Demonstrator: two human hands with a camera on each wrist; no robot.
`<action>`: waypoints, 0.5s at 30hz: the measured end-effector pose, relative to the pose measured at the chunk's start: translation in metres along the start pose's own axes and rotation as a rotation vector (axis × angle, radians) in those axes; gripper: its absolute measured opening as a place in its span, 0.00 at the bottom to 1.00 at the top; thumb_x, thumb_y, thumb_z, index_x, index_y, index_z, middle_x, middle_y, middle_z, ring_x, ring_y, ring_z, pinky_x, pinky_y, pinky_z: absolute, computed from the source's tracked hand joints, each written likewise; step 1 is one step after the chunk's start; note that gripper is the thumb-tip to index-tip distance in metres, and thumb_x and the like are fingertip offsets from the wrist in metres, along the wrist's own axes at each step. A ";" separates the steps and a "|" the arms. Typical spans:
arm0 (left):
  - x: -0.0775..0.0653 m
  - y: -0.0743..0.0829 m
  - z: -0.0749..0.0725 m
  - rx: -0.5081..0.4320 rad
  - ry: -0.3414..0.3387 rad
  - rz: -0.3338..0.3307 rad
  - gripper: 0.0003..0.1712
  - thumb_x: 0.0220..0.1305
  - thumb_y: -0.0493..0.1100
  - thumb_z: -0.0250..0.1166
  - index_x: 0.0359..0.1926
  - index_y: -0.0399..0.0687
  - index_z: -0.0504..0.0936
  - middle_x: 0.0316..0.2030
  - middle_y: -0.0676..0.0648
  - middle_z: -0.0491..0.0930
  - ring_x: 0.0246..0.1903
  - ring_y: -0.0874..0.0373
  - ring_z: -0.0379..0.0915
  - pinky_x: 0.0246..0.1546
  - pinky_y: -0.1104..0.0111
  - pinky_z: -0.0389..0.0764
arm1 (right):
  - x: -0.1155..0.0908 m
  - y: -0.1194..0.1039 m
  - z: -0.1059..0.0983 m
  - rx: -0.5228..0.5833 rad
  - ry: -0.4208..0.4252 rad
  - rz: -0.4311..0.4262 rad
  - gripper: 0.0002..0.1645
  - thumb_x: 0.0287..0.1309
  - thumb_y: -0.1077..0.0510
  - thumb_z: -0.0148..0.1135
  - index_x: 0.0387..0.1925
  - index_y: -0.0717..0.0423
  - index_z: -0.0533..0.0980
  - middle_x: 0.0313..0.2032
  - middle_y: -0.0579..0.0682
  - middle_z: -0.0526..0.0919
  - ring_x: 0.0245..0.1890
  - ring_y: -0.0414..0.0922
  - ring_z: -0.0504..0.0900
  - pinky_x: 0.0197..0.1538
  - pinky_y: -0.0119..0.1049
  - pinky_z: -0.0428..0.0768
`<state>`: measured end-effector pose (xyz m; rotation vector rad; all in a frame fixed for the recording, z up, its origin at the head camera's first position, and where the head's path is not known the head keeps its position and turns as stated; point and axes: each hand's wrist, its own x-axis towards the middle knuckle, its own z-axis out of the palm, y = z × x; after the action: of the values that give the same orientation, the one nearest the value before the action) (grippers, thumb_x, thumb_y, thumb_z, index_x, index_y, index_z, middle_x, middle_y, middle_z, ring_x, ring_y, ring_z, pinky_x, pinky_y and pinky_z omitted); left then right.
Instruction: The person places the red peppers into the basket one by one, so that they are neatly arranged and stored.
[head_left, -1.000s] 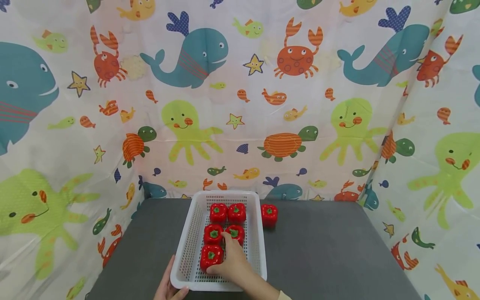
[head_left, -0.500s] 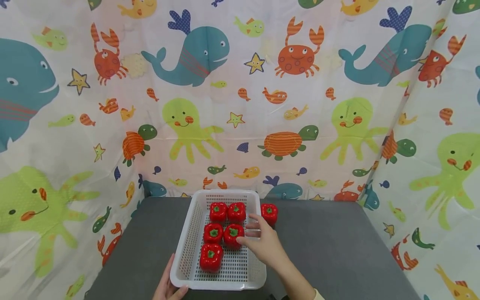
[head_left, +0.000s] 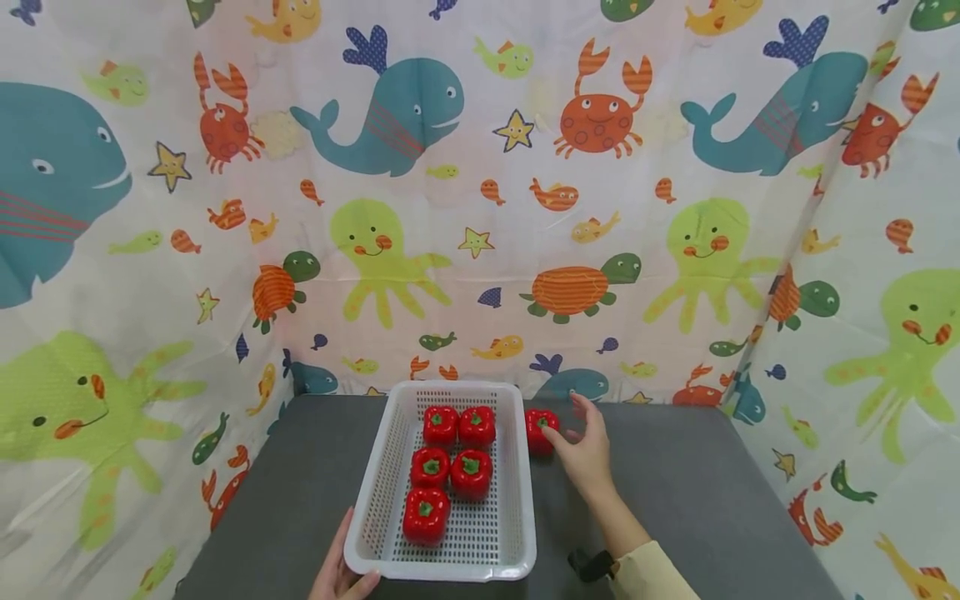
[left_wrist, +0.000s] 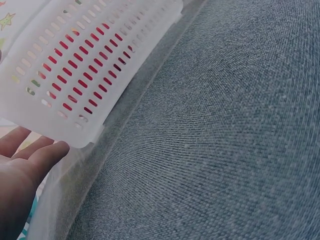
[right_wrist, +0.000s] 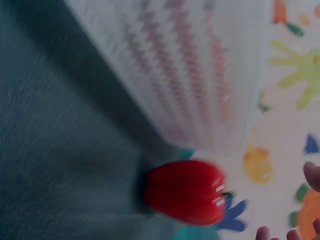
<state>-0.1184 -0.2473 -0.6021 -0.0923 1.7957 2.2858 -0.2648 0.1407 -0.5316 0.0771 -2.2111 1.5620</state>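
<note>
A white perforated plastic basket (head_left: 517,550) holds several red bell peppers, one of them a front-left bell pepper (head_left: 426,518) with a green stem. Outside, against the basket's far right side, stands a lone red bell pepper (head_left: 537,433), which shows whole as a red bell pepper (right_wrist: 185,192) in the right wrist view. My right hand (head_left: 587,454) reaches beside it with fingers and thumb spread, holding nothing. At the basket's near left corner my left hand (head_left: 337,571) rests with extended fingers; in the left wrist view its fingertips (left_wrist: 61,148) meet the basket's lower edge.
A dark grey table (head_left: 660,492) lies under everything. Behind and at both sides hangs a white curtain (head_left: 480,108) printed with sea animals. A black strap-like object (head_left: 590,567) sits at the right wrist, by a pale yellow sleeve (head_left: 651,573).
My right hand has let go of a bell pepper inside the basket, come out over the right rim and moved to the lone pepper. The left hand and the basket have stayed in place.
</note>
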 end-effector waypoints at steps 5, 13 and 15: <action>0.001 -0.003 -0.003 0.001 -0.007 0.013 0.62 0.67 0.36 0.66 0.81 0.60 0.27 0.80 0.36 0.34 0.75 0.28 0.41 0.66 0.54 0.79 | 0.015 0.034 0.003 -0.078 -0.163 0.165 0.55 0.53 0.59 0.77 0.76 0.46 0.56 0.76 0.59 0.59 0.75 0.61 0.59 0.69 0.65 0.71; 0.001 -0.002 -0.003 -0.017 -0.030 0.007 0.61 0.68 0.36 0.64 0.80 0.60 0.25 0.80 0.35 0.32 0.76 0.28 0.39 0.68 0.53 0.77 | 0.023 0.068 0.011 -0.137 -0.306 0.300 0.60 0.50 0.53 0.79 0.79 0.43 0.53 0.78 0.59 0.53 0.76 0.65 0.54 0.70 0.72 0.64; 0.001 -0.002 -0.003 -0.008 -0.024 0.010 0.61 0.68 0.36 0.65 0.80 0.59 0.25 0.80 0.35 0.33 0.76 0.28 0.40 0.67 0.53 0.78 | 0.024 0.071 0.012 -0.122 -0.324 0.300 0.60 0.51 0.54 0.79 0.79 0.44 0.53 0.78 0.60 0.53 0.76 0.67 0.55 0.69 0.71 0.66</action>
<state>-0.1190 -0.2498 -0.6052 -0.0570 1.7786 2.2911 -0.3109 0.1603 -0.5885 -0.0437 -2.6696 1.6589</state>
